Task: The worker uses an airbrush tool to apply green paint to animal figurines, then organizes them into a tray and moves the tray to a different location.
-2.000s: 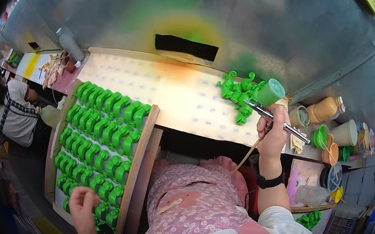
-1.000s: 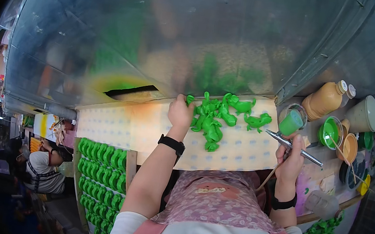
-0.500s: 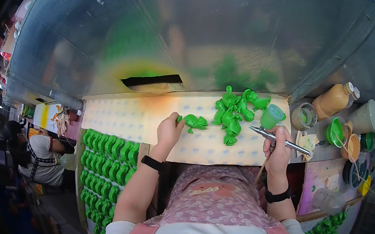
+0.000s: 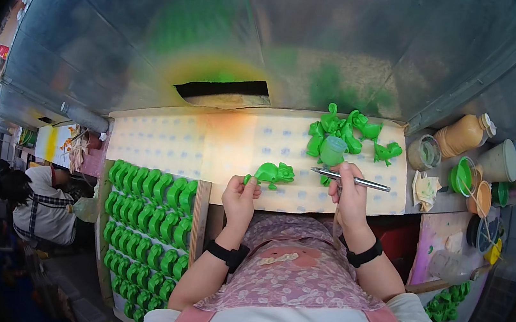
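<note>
My left hand (image 4: 240,201) is closed in a pinch on the curled tail of a glossy green chameleon figurine (image 4: 274,173), holding it above the patterned paper. In my right hand (image 4: 350,201) is a silver airbrush (image 4: 368,183), its tip pointing left at the figurine with a gap between them. A translucent cup with green liquid (image 4: 332,151) sits on the airbrush. Behind it lies a pile of similar green figurines (image 4: 332,124), partly hidden by the cup. One more figurine (image 4: 388,152) lies apart to the right.
A rack of green pieces in rows (image 4: 150,225) stands at left. Paint cups (image 4: 462,176), a glass jar (image 4: 424,152), a bottle (image 4: 464,136) and a crumpled cloth (image 4: 425,190) crowd the right. A metal booth wall (image 4: 344,36) rises behind. Another person (image 4: 46,206) sits far left.
My right hand has brought the airbrush left, closer to the held figurine. My left hand has drawn the figurine slightly nearer to me. The whole view has shifted a little.
</note>
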Tool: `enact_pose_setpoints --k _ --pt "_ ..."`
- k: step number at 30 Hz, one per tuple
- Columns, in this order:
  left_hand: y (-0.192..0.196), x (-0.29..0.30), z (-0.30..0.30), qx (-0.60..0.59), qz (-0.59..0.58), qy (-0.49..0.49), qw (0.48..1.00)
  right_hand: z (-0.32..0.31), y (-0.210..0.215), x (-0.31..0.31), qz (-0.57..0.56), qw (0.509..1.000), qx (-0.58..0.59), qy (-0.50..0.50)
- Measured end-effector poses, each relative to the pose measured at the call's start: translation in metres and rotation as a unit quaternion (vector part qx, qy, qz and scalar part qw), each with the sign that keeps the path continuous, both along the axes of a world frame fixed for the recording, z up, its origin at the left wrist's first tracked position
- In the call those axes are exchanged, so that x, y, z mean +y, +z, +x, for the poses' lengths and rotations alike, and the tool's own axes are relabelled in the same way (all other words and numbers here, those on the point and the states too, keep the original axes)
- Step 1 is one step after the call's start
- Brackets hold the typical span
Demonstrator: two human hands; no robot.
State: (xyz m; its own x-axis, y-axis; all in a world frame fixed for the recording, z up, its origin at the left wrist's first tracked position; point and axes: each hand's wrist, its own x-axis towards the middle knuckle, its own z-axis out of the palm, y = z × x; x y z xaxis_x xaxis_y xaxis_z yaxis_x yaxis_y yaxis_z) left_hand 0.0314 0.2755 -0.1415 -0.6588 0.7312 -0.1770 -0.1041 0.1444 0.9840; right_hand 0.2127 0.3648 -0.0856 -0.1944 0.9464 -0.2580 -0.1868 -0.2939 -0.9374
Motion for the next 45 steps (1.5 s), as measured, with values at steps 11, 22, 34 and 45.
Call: enact_pose_setpoints --k 11,22,34,45 --pt "0.066 -0.021 0.02 0.22 0.126 -0.033 0.967 -0.062 0.018 -0.011 -0.066 0.979 0.141 0.129" --pt "0.121 -0.045 -0.009 -0.515 0.118 -0.227 0.818 -0.068 0.055 0.013 0.22 0.931 0.136 0.259" --pt "0.107 -0.023 -0.041 -0.222 0.249 -0.196 0.922 -0.059 0.107 0.041 0.276 0.957 0.033 0.088" --pt "0.108 -0.006 -0.05 0.075 0.166 -0.056 0.982 -0.041 0.14 0.038 0.36 0.925 -0.009 0.123"
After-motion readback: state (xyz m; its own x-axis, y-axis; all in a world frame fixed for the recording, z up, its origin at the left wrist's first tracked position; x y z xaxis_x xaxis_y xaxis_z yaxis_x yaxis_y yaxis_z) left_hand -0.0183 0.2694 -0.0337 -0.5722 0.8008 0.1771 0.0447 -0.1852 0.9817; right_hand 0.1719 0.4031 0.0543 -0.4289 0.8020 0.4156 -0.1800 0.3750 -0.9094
